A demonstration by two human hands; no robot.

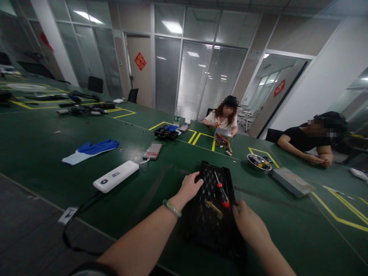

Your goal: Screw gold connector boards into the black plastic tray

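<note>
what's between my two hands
In the head view, a black tray holding a screwdriver and an amber piece lies between your left hand and right hand.

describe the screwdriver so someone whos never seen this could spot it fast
On the green table, find the black tray between the camera wearer's left hand and right hand. Inside, a screwdriver points its thin shaft away from the wearer. Its red and black handle sets it apart from the small amber piece nearby.
</note>
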